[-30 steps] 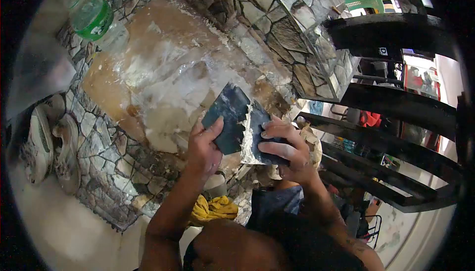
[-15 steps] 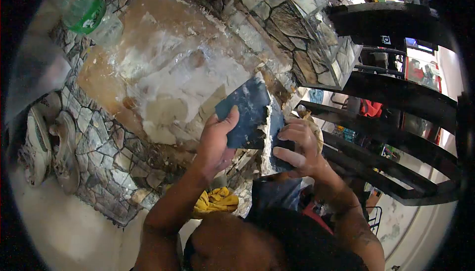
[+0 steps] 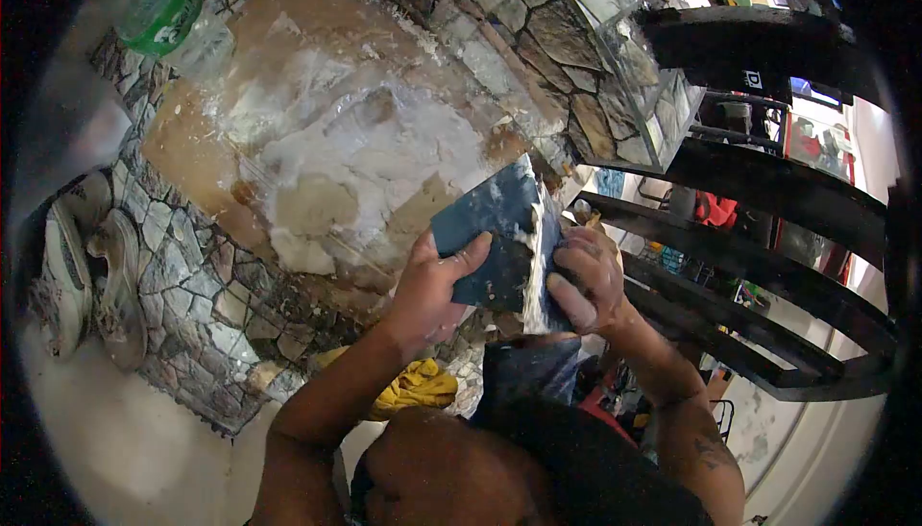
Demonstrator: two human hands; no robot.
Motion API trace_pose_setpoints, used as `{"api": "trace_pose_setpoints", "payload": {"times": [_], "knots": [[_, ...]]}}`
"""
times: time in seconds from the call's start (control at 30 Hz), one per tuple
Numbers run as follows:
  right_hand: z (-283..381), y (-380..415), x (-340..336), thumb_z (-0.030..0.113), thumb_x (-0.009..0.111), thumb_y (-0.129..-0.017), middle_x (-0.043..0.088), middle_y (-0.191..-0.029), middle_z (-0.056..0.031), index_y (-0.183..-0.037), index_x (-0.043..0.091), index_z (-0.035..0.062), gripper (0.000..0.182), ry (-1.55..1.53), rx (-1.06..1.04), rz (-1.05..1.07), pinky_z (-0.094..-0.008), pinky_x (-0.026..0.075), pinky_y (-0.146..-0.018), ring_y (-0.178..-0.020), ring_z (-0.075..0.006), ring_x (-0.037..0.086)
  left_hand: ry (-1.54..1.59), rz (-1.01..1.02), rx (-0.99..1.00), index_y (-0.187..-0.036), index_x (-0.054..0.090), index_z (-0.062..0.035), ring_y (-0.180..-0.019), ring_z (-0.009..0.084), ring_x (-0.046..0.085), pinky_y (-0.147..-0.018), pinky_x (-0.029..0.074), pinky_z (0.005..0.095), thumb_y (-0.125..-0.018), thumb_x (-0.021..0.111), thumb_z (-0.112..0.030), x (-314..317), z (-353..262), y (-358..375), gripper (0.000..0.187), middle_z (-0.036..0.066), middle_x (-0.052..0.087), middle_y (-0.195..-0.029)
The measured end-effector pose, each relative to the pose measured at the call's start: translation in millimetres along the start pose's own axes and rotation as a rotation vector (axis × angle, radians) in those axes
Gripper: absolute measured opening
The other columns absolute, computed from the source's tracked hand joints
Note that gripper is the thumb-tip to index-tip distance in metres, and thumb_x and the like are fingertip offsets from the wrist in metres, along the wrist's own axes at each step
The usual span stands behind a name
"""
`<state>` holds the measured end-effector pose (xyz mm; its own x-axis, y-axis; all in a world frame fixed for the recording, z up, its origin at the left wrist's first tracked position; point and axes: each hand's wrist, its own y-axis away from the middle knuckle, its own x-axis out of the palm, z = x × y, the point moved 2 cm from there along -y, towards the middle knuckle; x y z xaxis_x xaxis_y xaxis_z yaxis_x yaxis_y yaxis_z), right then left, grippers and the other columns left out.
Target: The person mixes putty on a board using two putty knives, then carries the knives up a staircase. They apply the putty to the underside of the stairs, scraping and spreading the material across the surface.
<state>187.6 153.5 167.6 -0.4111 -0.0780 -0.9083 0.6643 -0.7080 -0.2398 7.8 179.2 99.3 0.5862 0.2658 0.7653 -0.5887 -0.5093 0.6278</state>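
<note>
My left hand (image 3: 437, 286) is closed on a blue putty scraper (image 3: 488, 230), thumb flat on its putty-smeared face. A second, darker blue putty scraper (image 3: 556, 291) is gripped in my right hand (image 3: 589, 276), fingers over its outer face. The two blades meet at an angle, and a ridge of white putty (image 3: 538, 247) lies along the line where they touch. Below and beyond the hands, a brown board (image 3: 182, 142) carries a wet, spread-out heap of white putty (image 3: 403, 146).
A clear bottle with a green label (image 3: 163, 22) lies at upper left. Worn shoes (image 3: 120, 276) stand at left by the stone-patterned surface (image 3: 182, 276). A yellow cloth (image 3: 418, 387) is near my left forearm. Black curved rails (image 3: 759, 180) run along the right.
Both hands and scrapers have shifted slightly right. The left scraper has turned and slid against the right one, and the putty ridge at their joint looks more even.
</note>
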Motion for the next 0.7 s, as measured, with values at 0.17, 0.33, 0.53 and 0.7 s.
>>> {"api": "trace_pose_setpoints", "payload": {"times": [0.17, 0.33, 0.53, 0.7], "knots": [[-16, 1, 10, 0.01, 0.062, -0.06, 0.05, -0.097, -0.0176, -0.105, 0.052, 0.0033, 0.046, 0.03, 0.092, -0.029, -0.0462, 0.046, -0.074, -0.086, -0.0348, 0.053, -0.315, 0.055, 0.169, -0.118, 0.046, -0.0079, -0.095, 0.0215, 0.059, -0.08, 0.051, 0.0379, -0.085, 0.056, -0.014, -20, 15, -1, 0.035, 0.008, 0.058, -0.107], [-29, 3, 18, 0.008, 0.066, -0.061, 0.049, -0.102, -0.0179, -0.107, 0.046, 0.0059, 0.051, 0.072, 0.201, 0.047, -0.0417, 0.045, -0.075, -0.09, -0.0367, 0.052, 0.17, -0.026, 0.109, -0.112, 0.049, -0.0039, -0.087, 0.0145, 0.058, -0.073, 0.05, 0.031, -0.084, 0.057, -0.006, -17, 10, 0, 0.029, 0.004, 0.057, -0.098], [-26, 21, 34, 0.0, 0.059, -0.075, 0.05, -0.105, -0.016, -0.118, 0.038, -0.0006, 0.048, -0.321, 0.639, -0.223, -0.0338, 0.042, -0.082, -0.095, -0.0277, 0.052, 0.118, -0.153, 0.244, -0.106, 0.055, -0.0048, -0.082, 0.0132, 0.058, -0.073, 0.05, 0.0283, -0.084, 0.057, -0.007, -36, -15, -11, 0.023, 0.004, 0.059, -0.096], [-5, 33, 47, -0.005, 0.058, -0.075, 0.052, -0.104, -0.0149, -0.117, 0.037, -0.0032, 0.047, -0.51, 0.744, -0.381, -0.031, 0.042, -0.081, -0.093, -0.0224, 0.052, -0.132, -0.148, 0.338, -0.101, 0.058, -0.0009, -0.079, 0.0121, 0.058, -0.072, 0.048, 0.0265, -0.082, 0.061, -0.011, -49, -14, -18, 0.022, 0.004, 0.061, -0.09]]}}
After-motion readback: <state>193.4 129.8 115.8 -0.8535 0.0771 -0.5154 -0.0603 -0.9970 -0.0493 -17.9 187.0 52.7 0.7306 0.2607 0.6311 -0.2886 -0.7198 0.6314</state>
